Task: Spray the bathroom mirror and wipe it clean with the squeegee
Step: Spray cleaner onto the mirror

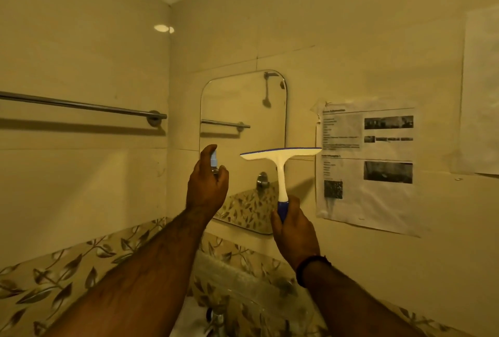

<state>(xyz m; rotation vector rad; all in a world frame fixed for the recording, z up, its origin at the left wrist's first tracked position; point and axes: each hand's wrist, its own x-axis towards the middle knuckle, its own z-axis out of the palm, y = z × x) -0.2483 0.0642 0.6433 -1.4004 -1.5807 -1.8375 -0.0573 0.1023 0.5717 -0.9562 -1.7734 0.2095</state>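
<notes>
We see the fingers of the left hand curled round a small spray bottle, one finger arched over its pale blue top, so that little of the bottle shows between the knuckles; it is held up in front of the lower left part of the mirror. The right hand grips the blue handle of the squeegee, thumb along the near side, and holds it upright with the white neck rising to a wide head whose blue-edged blade runs level across the mirror's right edge; we cannot tell whether the blade touches the glass. A dark band circles the right wrist. The mirror, a rounded rectangle fixed to the pale tiled wall, reflects a shower head and a rail. On the left wall hangs a metal towel rail. Just right of the mirror a printed sheet with text and dark pictures is stuck to the wall. Below runs a band of leaf-patterned tile, and a tap shows dimly at the bottom between the forearms
</notes>
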